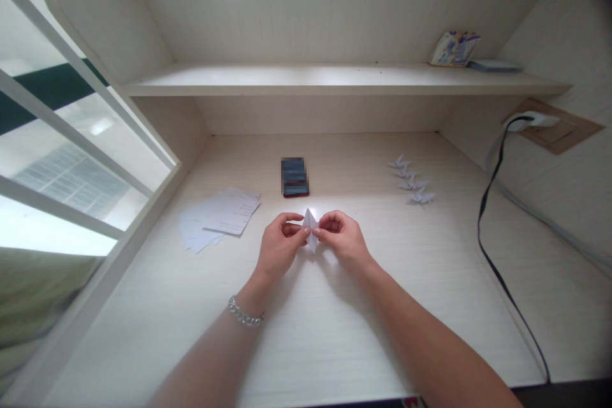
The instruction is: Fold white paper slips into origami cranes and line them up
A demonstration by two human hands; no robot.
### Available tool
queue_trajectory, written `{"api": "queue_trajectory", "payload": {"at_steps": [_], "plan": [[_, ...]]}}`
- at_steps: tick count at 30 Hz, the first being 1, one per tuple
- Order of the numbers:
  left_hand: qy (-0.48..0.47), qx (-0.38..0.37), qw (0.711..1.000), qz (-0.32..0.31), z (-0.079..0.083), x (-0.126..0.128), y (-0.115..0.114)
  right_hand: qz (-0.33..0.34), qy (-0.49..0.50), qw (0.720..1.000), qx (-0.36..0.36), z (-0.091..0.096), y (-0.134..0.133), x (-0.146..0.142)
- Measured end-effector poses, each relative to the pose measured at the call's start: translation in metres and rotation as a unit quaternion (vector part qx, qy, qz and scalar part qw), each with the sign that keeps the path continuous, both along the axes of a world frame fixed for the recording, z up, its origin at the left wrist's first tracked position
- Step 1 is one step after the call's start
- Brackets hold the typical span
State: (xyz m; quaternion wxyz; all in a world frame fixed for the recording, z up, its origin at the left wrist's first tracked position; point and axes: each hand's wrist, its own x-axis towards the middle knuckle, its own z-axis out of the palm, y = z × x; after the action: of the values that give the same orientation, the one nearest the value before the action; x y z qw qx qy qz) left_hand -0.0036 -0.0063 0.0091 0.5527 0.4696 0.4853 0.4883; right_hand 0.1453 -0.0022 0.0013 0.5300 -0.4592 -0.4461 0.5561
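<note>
Between my hands, in the middle of the desk, is a small folded piece of white paper (310, 222), diamond-shaped with a crease down its centre. My left hand (281, 239) pinches its left side between thumb and fingers. From the right, my right hand (343, 234) grips the other side the same way. A phone (295, 176) lies just beyond the hands, its screen blurred out. To the left a loose pile of white paper sheets (232, 210) is fanned out, some with printed lines. Several folded paper cranes (414, 183) stand in a row at the right.
A black cable (482, 233) runs from a wall socket (554, 126) down the desk's right side. Above the back of the desk, a shelf (287, 80) holds a small colourful packet (455, 49) and a flat thing. White railing bars (71, 134) border the left.
</note>
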Motion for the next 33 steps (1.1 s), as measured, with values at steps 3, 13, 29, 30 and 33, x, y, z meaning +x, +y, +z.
{"api": "queue_trajectory", "payload": {"at_steps": [3, 13, 29, 30, 33], "plan": [[-0.013, -0.005, 1.000, 0.009, 0.001, 0.000, 0.000, 0.013, 0.016, 0.999, -0.028, 0.002, -0.002, -0.002], [-0.020, -0.009, 1.000, 0.005, 0.005, 0.001, 0.000, 0.001, 0.003, 1.000, -0.012, 0.004, -0.003, -0.003], [-0.059, -0.005, 0.997, 0.048, 0.005, 0.002, 0.000, 0.057, -0.026, 0.997, -0.040, 0.005, -0.009, -0.008], [-0.062, -0.005, 0.996, 0.063, 0.005, 0.002, 0.001, 0.067, -0.024, 0.996, -0.045, 0.006, -0.010, -0.009], [-0.077, -0.007, 0.992, 0.098, 0.004, 0.000, 0.002, 0.113, -0.028, 0.991, -0.059, 0.010, -0.012, -0.012]]}}
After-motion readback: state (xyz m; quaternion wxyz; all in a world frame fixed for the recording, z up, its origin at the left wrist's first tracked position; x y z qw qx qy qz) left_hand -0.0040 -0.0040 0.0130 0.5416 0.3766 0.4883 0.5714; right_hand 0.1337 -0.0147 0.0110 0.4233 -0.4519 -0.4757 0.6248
